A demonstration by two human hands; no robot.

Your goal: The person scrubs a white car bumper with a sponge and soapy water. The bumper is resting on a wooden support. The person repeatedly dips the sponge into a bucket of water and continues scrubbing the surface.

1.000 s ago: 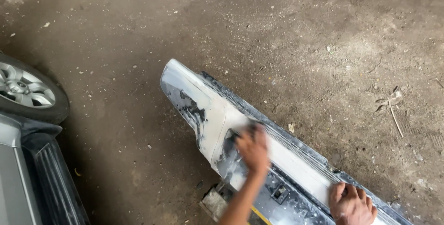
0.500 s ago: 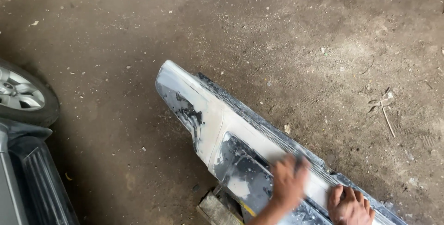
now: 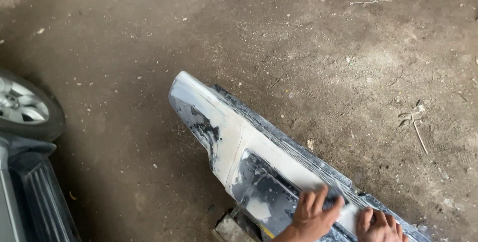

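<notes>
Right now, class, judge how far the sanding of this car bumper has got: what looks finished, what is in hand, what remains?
The bumper shows a pale, matte rubbed band near its far end, which looks worked. The left hand presses a dark sanding pad onto the near section; the right hand rests flat beside it. Dark glossy patches look untouched, so much seems left.

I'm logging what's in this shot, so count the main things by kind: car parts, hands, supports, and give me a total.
Car body panels: 1, the long grey bumper smeared with pale filler
Car wheels: 1, the silver alloy wheel with black tyre
Hands on the bumper: 2, left hand and right hand
Blocks under the bumper: 1, the grey block
Total: 5
</notes>
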